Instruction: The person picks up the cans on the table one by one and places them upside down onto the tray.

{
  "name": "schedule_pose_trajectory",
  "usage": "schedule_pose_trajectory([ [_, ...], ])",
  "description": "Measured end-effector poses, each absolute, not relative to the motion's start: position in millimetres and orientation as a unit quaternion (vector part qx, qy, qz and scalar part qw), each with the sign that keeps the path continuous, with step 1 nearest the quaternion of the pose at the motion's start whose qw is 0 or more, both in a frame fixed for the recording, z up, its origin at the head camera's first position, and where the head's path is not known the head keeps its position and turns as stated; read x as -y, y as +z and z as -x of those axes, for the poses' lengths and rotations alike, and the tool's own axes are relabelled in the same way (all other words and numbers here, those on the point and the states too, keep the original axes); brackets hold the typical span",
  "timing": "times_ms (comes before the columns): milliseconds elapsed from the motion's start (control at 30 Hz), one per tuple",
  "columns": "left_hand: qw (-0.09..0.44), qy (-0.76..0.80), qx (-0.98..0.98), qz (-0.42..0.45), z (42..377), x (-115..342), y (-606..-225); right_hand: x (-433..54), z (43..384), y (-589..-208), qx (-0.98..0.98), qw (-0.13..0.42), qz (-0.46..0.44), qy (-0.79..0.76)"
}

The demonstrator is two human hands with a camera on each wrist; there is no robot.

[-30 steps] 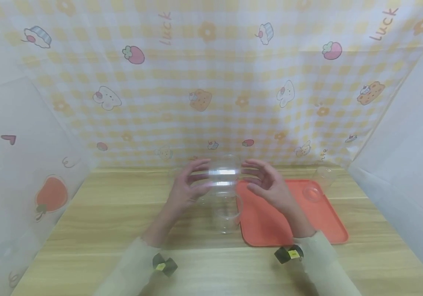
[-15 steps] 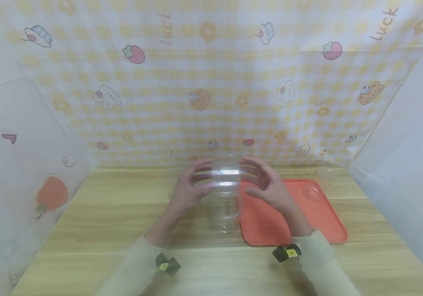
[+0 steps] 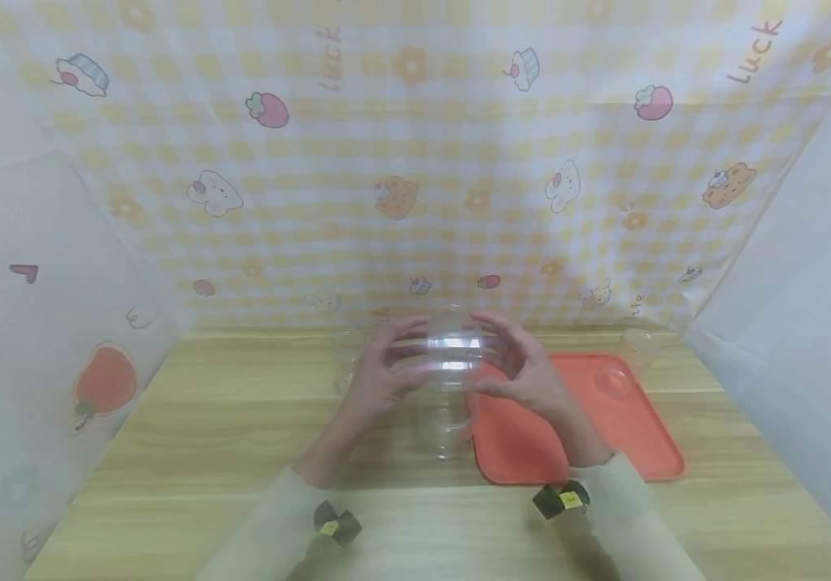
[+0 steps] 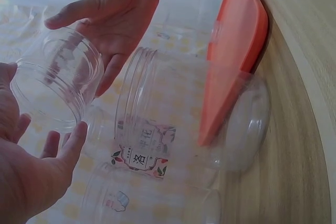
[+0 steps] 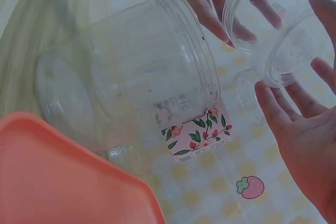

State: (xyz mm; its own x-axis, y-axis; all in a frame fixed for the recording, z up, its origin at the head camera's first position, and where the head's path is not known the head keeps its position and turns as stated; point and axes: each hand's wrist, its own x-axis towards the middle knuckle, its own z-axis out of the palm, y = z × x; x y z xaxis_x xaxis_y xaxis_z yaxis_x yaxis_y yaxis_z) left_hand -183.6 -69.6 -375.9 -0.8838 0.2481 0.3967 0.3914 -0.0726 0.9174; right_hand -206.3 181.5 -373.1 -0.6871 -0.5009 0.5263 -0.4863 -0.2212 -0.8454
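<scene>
Between my two hands, above the table, is a small clear plastic jar [image 3: 454, 343] with a ridged rim. My left hand [image 3: 382, 375] holds it from the left, fingers curved around its side. My right hand [image 3: 528, 371] holds the other side, thumb and fingers bent about the wall, as the right wrist view shows. Below stands a larger clear jar [image 3: 444, 440], upright on the table. A pink floral label [image 5: 197, 132] shows on it in the right wrist view. In the left wrist view, the small jar appears apart from the large jar's threaded rim [image 4: 137, 77].
A red-orange tray [image 3: 517, 452] lies right of the large jar. Another clear jar [image 3: 636, 349] stands at the tray's back right corner. One more clear jar [image 3: 345, 343] is partly hidden behind my left hand. A checked cloth [image 3: 328, 242] hangs behind the wooden table [image 3: 205, 420].
Both hands stay about the small jar, which has shifted slightly to the right with my left hand. My right hand has moved a little leftward. The large jar and tray stay put.
</scene>
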Motion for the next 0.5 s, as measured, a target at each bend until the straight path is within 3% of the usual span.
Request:
schedule_pose_trajectory([
  [500,0.034,-0.662,0.709,0.241,179.9,68.8,-371.3,-185.8,204.5,-375.7,-0.631,-0.005,0.395,-0.668],
])
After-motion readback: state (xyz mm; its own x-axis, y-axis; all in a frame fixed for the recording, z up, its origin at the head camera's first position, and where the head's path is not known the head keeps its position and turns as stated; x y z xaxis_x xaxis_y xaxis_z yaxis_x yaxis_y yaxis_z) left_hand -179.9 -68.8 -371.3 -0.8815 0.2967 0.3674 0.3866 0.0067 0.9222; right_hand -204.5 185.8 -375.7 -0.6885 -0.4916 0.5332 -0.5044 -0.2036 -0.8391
